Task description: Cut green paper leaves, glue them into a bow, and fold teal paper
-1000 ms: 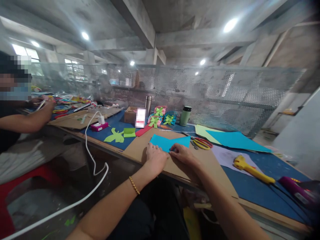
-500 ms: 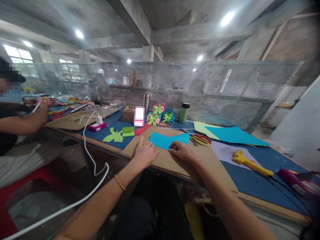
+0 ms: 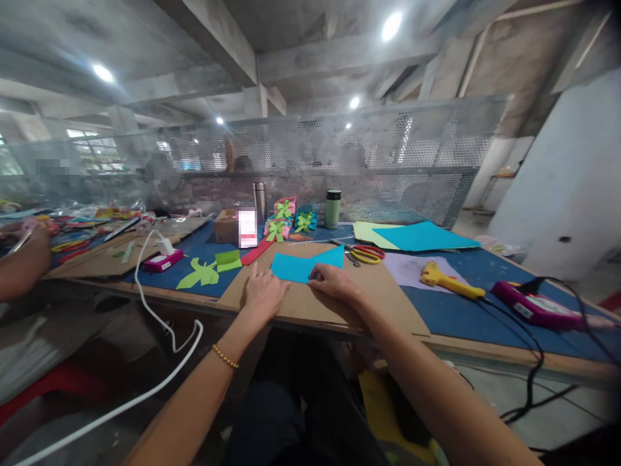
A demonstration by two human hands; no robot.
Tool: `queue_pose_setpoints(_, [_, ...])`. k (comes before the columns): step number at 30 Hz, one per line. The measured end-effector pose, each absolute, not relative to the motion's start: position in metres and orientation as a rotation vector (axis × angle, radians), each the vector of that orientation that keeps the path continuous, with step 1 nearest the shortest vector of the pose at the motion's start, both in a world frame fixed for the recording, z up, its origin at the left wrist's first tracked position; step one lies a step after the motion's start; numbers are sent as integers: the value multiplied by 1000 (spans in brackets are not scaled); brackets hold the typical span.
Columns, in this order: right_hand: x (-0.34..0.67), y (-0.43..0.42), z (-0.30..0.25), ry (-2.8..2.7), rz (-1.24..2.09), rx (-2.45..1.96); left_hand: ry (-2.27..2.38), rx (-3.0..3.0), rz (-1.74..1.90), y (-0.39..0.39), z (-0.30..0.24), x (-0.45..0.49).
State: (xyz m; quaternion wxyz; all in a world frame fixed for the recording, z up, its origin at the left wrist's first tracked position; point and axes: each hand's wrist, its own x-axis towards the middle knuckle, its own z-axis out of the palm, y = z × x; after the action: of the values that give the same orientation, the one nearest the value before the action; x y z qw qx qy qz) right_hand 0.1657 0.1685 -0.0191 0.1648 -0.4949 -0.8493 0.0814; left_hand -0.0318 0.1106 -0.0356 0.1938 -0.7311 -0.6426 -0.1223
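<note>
A folded blue paper piece [image 3: 303, 265] lies on a brown cardboard sheet [image 3: 383, 304] on the table. My left hand [image 3: 262, 293] rests flat on the cardboard at the paper's left corner, fingers stretched out. My right hand [image 3: 334, 283] presses on the paper's near edge with fingers curled down onto it. Scissors with red and yellow handles [image 3: 363, 253] lie just beyond the paper to the right.
A yellow glue gun [image 3: 449, 279] and a purple tool [image 3: 536, 309] with black cables lie at the right on the blue mat. Green paper cutouts [image 3: 206, 272], paper bows [image 3: 286, 223], a green bottle [image 3: 332, 209], a steel flask [image 3: 260, 202] and a white charger cable [image 3: 160, 310] surround. Another person's arm [image 3: 19, 268] works at the left.
The camera swung to the right, so everything shifted left in view. My left hand slid off the paper's left part onto the cardboard. My right hand stayed on the paper's near edge.
</note>
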Motion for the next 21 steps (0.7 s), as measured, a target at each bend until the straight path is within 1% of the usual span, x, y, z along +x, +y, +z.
queue_pose_setpoints(3, [166,170,-20,-2435,248,-1425,-1973,-1960,-328,124,-27,-19])
queue_pose_setpoints(6, [166,170,-21,-2444,264,-1433,-2030,-1896,-324,136,-27,-12])
queue_pose_setpoints(13, [165,171,-23,-2454,276,-1450,-2231,-1853,-219,153,-21,-33])
queue_pose_setpoints(21, [165,170,-21,-2461,309,-1444,-2249,-1912,-60,153,-7,-68])
